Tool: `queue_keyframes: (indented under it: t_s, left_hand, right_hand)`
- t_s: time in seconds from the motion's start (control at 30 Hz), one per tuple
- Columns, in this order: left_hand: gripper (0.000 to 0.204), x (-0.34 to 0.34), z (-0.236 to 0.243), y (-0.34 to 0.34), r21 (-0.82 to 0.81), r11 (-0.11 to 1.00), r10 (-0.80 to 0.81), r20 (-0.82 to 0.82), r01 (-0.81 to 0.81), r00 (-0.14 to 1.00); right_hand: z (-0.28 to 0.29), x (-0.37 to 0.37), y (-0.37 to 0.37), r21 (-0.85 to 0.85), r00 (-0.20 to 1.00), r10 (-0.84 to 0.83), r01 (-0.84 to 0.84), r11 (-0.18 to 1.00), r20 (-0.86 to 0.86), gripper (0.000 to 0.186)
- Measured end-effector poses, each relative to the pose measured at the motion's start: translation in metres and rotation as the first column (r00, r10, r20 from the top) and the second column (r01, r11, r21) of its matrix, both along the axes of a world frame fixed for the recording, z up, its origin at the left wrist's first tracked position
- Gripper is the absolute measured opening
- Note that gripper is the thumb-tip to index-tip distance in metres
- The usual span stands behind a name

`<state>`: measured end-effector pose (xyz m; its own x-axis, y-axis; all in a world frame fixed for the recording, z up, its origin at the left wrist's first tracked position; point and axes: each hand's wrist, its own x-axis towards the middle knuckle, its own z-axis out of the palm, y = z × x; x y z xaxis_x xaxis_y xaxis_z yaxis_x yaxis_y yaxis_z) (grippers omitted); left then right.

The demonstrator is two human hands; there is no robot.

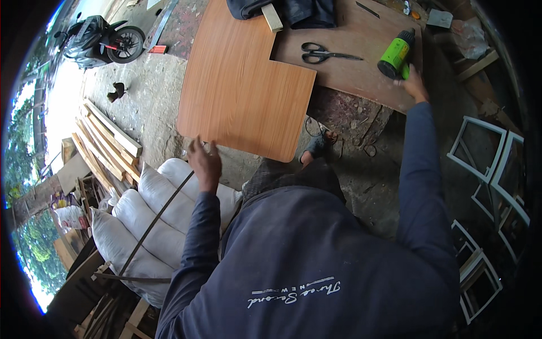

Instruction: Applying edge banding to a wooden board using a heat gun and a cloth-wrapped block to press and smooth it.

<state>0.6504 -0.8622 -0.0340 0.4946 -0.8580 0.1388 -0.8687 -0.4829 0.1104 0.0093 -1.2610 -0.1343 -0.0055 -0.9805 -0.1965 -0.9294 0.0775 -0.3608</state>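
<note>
Left of centre: dark thin strip [152, 227], slanting over white sacks [132, 209] up to the left hand [204, 164]. Strip likely light, bendy, springy; pinch near the end, support the length so it doesn't kink.

Left hand: at lower-left edge of the panel, thumb and forefinger apart. Can't tell if the other fingers are clamped on the strip.

Centre: wood-grain panel [243, 85], flat, lower part jutting past the table [347, 116]. Looks stiff, fairly heavy, smooth face probably slippery; take it by opposite edges, not the face. Corners and notch at its right side could chip.

Right of panel: black scissors [323, 55] on brown board [361, 73]. Light, rigid; grab by the loops, blades point right.

Upper right: lime-green and black heat gun [396, 55], nozzle toward top. Probably moderate weight, hard shell, bulky body; hold by the handle, keep off the nozzle, may be hot.

Right hand [415, 85]: wrapped on the gun's green handle, finger detail partly hidden.
</note>
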Motion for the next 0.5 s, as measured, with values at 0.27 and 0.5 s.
queue_keyframes:
  t_s: [0.27, 0.5]
  left_hand:
    - [0.056, -0.071, -0.014, 0.004, -0.011, 0.304, -0.875, -0.400, 0.953, 0.275]
    - [0.033, -0.034, -0.038, -0.025, -0.177, 0.240, -0.958, -0.205, 0.955, 0.203]
  right_hand:
    - [0.063, 0.061, 0.186, -0.432, 0.980, -0.194, 0.196, 0.880, 0.049, 0.052]
    - [0.184, 0.200, 0.479, 0.387, 0.260, -0.554, 0.488, 0.782, 0.791, 0.035]
